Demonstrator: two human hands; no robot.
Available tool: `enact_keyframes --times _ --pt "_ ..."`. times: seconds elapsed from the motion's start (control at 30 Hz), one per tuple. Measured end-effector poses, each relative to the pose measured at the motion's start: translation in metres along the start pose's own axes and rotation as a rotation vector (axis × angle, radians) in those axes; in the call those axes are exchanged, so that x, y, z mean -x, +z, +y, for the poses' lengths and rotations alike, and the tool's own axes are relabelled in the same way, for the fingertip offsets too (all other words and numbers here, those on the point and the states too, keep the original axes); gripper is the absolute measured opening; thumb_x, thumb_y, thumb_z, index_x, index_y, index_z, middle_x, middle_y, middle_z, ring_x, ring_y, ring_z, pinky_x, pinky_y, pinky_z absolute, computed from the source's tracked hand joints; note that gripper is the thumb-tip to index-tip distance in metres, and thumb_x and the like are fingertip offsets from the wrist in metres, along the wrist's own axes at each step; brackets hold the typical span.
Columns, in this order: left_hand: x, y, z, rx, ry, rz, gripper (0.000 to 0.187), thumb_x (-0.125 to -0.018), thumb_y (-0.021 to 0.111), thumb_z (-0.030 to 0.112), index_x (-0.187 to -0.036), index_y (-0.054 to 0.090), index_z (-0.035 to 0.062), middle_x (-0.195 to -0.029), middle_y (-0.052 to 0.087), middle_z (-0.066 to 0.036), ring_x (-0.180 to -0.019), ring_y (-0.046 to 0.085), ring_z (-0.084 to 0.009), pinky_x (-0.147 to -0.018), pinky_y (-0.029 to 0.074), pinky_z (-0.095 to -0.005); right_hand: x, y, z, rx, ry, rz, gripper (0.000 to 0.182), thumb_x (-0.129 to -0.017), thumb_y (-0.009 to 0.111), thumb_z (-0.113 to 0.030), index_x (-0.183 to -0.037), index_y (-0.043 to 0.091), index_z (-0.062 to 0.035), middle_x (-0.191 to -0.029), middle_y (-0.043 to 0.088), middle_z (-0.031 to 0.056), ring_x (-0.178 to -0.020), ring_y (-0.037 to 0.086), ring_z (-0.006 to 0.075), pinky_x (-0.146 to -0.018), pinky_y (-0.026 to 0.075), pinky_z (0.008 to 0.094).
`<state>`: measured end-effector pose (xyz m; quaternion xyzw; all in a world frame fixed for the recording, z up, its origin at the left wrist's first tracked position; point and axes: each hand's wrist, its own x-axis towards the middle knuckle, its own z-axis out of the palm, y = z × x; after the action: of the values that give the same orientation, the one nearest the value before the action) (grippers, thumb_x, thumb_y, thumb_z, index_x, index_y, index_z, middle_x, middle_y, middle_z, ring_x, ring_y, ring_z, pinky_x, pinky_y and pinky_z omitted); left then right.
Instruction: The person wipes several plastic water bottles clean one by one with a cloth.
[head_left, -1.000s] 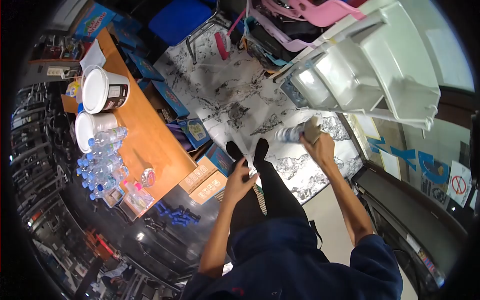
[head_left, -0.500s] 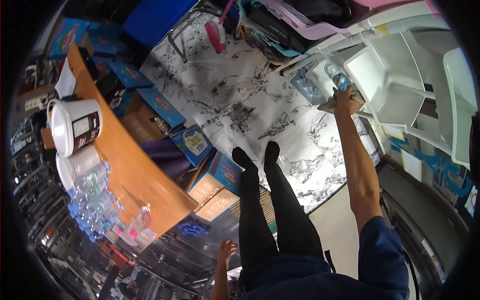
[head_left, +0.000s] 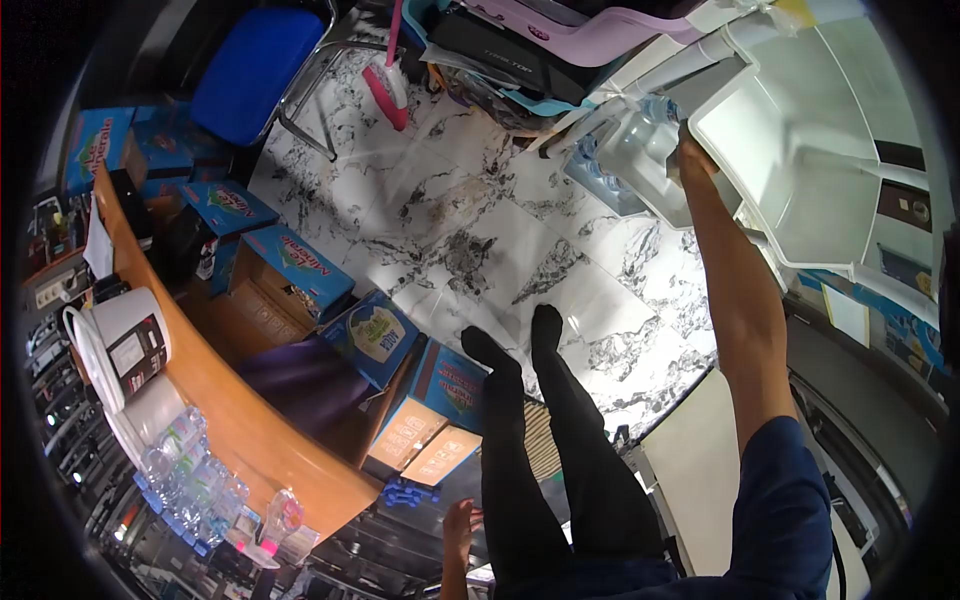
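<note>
My right hand (head_left: 694, 160) reaches into a pulled-out white drawer (head_left: 655, 185) of a pale plastic cabinet. Its fingers are partly hidden but appear closed on the near end of a clear plastic water bottle (head_left: 658, 108) with a blue label. More clear plastic bottles (head_left: 592, 165) show at the drawer's left side. Low beside my legs, my left hand (head_left: 459, 530) hangs with its fingers loosely curled and apart, holding nothing.
Blue cardboard boxes (head_left: 365, 335) stand along the orange desk (head_left: 240, 420) at left. On the desk are a white bucket (head_left: 125, 345) and several water bottles (head_left: 190, 470). A blue chair (head_left: 250, 75) and a pink-handled tool (head_left: 385, 95) are further off.
My right hand has moved up and further into the drawer with the bottle, and less of the bottle shows. The view has shifted, bringing more of the blue chair into sight.
</note>
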<state>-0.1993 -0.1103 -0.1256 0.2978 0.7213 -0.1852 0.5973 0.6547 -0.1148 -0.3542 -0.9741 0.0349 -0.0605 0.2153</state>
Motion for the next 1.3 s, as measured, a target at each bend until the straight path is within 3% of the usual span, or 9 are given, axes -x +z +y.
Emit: enact_keyframes --times 0.6,0.83,0.93,0.97,1.0,1.03,1.07,1.13,1.3 --pt "0.01 0.033 0.029 0.0 0.037 -0.052 0.041 -0.108 0.061 0.037 -0.131 0.065 0.0037 -0.105 0.074 -0.01 -0.098 0.073 -0.0192 -0.084 0.058 -0.0343 0.003 0.028 -0.004 0.12 -0.077 -0.011 0.066 -0.099 0.056 -0.059 -0.141 0.067 -0.0091 -0.139 0.068 0.0224 -0.122 0.069 0.0354 -0.1 0.055 0.0449" --pt "0.036 0.019 0.022 -0.008 0.084 -0.081 0.04 -0.11 0.059 0.039 -0.132 0.065 0.0065 -0.106 0.074 -0.009 -0.099 0.073 -0.0188 -0.087 0.058 -0.0338 0.029 0.048 0.071 0.058 -0.143 -0.081 0.066 -0.1 0.055 -0.057 -0.146 0.064 -0.0111 -0.144 0.066 0.0217 -0.126 0.067 0.0344 -0.101 0.055 0.0443" --pt "0.056 0.017 0.025 -0.044 0.12 -0.168 0.04 -0.11 0.061 0.039 -0.133 0.065 0.0075 -0.106 0.073 -0.008 -0.099 0.072 -0.0181 -0.087 0.057 -0.0336 0.089 -0.027 0.052 -0.705 0.404 -0.371 0.068 -0.102 0.062 -0.051 -0.146 0.06 0.0013 -0.139 0.066 0.0195 -0.123 0.062 0.0254 -0.102 0.049 0.0375" --pt "0.062 0.018 0.026 -0.05 0.14 -0.208 0.038 -0.109 0.062 0.038 -0.132 0.065 0.0078 -0.106 0.074 -0.008 -0.099 0.072 -0.0179 -0.087 0.057 -0.0338 0.104 -0.026 0.087 -0.831 0.35 -0.603 0.062 -0.101 0.067 -0.045 -0.142 0.063 0.0025 -0.126 0.068 0.0165 -0.11 0.063 0.0192 -0.092 0.052 0.0353" --pt "0.068 0.019 0.024 -0.052 0.159 -0.242 0.037 -0.109 0.063 0.037 -0.132 0.066 0.008 -0.106 0.074 -0.008 -0.098 0.071 -0.0178 -0.086 0.057 -0.0339 0.137 -0.071 0.049 -0.849 0.455 -0.555 0.041 -0.107 0.061 -0.039 -0.132 0.066 -0.007 -0.112 0.071 0.0034 -0.097 0.067 0.0183 -0.085 0.056 0.0363" --pt "0.068 0.019 0.023 -0.104 0.242 -0.282 0.037 -0.109 0.064 0.037 -0.131 0.066 0.0079 -0.105 0.073 -0.007 -0.098 0.07 -0.0172 -0.086 0.056 -0.033 0.16 -0.065 0.064 -0.983 0.403 -0.571 0.04 -0.107 0.06 -0.039 -0.133 0.065 -0.0085 -0.115 0.069 0.0033 -0.102 0.067 0.0171 -0.086 0.056 0.0341" --pt "0.063 0.019 0.018 -0.152 0.324 -0.313 0.036 -0.108 0.065 0.036 -0.131 0.066 0.0078 -0.104 0.073 -0.006 -0.097 0.07 -0.0167 -0.086 0.056 -0.0322 0.192 -0.158 -0.003 -1.004 0.487 -0.64 0.042 -0.109 0.059 -0.042 -0.136 0.061 -0.0093 -0.12 0.068 0.0059 -0.106 0.066 0.0166 -0.088 0.056 0.0346" --pt "0.09 0.021 0.015 -0.24 0.509 -0.316 0.035 -0.107 0.068 0.034 -0.13 0.066 0.0074 -0.102 0.072 -0.005 -0.095 0.068 -0.0157 -0.086 0.055 -0.0306 0.234 -0.215 -0.02 -1.255 0.651 -0.947 0.05 -0.109 0.056 -0.043 -0.147 0.051 -0.0111 -0.126 0.065 0.0089 -0.114 0.066 0.0219 -0.096 0.057 0.0405" --pt "0.172 0.018 0.102 -0.258 0.845 -0.133 0.031 -0.106 0.07 0.029 -0.128 0.066 0.0073 -0.1 0.071 -0.006 -0.092 0.068 -0.0159 -0.083 0.055 -0.0297 0.348 -0.361 -0.108 -1.153 0.714 -1.433 0.066 -0.111 0.043 -0.06 -0.154 0.047 -0.0097 -0.14 0.063 0.0119 -0.129 0.062 0.0314 -0.111 0.05 0.0505"
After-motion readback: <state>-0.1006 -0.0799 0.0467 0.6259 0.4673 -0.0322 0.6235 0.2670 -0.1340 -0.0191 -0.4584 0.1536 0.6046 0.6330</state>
